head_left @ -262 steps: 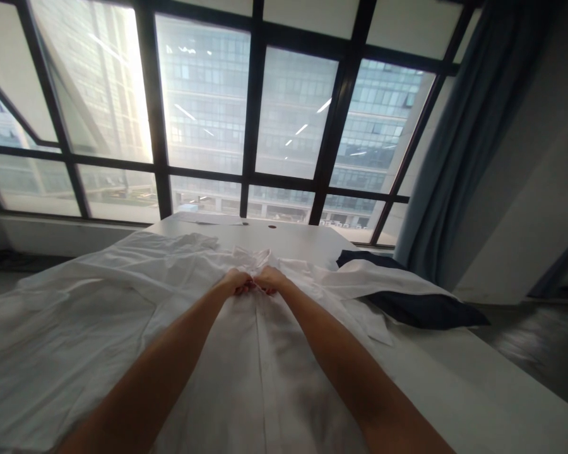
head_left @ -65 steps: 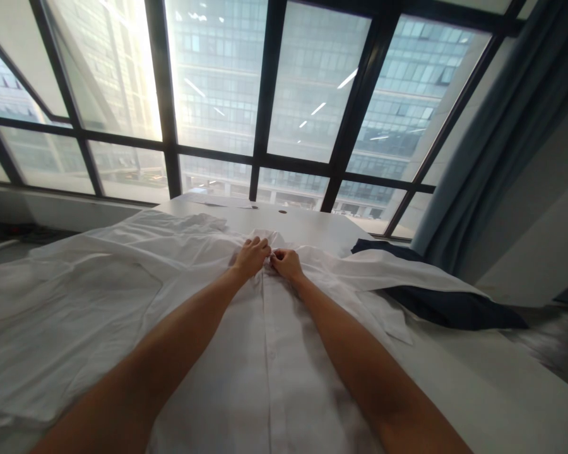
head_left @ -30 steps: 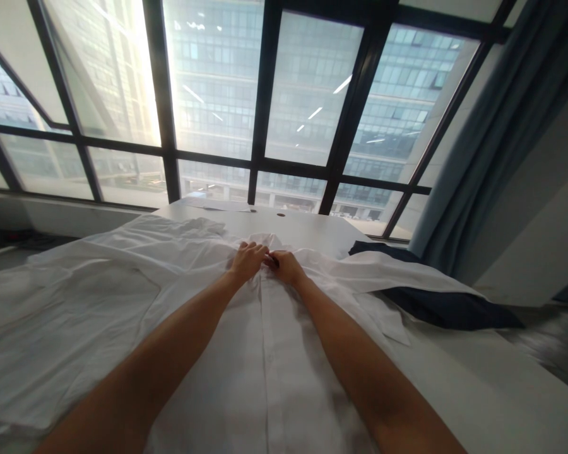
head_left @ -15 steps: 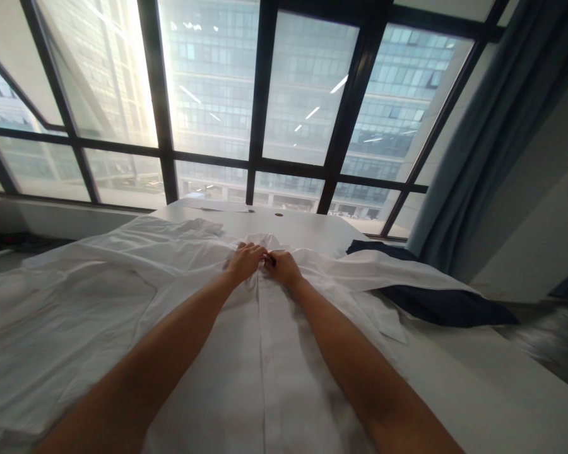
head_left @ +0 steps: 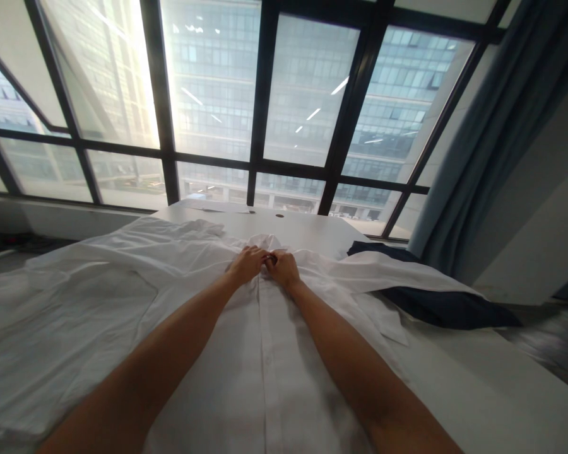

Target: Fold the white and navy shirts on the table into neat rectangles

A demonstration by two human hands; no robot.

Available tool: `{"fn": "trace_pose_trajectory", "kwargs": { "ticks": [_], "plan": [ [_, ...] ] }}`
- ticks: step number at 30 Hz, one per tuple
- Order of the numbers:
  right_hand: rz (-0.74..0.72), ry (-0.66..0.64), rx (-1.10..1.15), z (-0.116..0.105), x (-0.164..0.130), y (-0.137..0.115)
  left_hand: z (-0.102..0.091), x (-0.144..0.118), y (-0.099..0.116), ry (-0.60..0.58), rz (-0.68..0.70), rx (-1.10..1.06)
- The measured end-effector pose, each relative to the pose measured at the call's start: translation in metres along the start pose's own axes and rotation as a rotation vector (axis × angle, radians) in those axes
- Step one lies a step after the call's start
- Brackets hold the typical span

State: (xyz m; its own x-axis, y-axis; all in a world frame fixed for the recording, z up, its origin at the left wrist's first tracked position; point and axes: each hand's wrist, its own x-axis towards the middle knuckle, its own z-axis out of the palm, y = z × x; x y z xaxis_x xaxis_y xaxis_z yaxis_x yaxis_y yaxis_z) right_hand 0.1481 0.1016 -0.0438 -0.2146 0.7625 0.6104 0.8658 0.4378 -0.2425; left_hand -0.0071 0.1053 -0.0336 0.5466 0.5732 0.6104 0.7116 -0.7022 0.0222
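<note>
A white button-up shirt [head_left: 227, 369] lies spread front side up, its button strip running toward me and its sleeves out to both sides. Near the collar, my left hand [head_left: 248, 263] and my right hand [head_left: 283, 268] meet at the top of the strip. Both have their fingers pinched together on the shirt's cloth, fingertips touching or almost touching. Whatever small detail sits between the fingertips, such as a button, is too small to make out.
Another white garment [head_left: 52, 340] lies at the left. Dark navy cloth [head_left: 445, 306] rests under the right sleeve. The white table [head_left: 483, 378] reaches toward large windows [head_left: 307, 88]. A blue-grey curtain [head_left: 473, 151] hangs at the right.
Both hands stay at the collar. Their fingers have shifted slightly, and the dark gap between the fingertips looks smaller. The shirt lies as before.
</note>
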Motion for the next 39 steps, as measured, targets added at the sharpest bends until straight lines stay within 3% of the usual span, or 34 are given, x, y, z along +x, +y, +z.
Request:
{"fn": "trace_pose_trajectory", "kwargs": {
  "ticks": [11, 23, 39],
  "plan": [
    [0.001, -0.004, -0.033, -0.004, 0.001, -0.004, 0.003, 0.001, -0.001, 0.055, -0.008, 0.008],
    [-0.035, 0.018, 0.044, 0.0, 0.005, -0.005, 0.007, 0.002, -0.002, 0.156, -0.168, -0.135],
    [0.019, 0.04, 0.233, 0.006, 0.003, 0.005, 0.002, 0.003, -0.001, 0.066, -0.12, -0.061]
  ]
}}
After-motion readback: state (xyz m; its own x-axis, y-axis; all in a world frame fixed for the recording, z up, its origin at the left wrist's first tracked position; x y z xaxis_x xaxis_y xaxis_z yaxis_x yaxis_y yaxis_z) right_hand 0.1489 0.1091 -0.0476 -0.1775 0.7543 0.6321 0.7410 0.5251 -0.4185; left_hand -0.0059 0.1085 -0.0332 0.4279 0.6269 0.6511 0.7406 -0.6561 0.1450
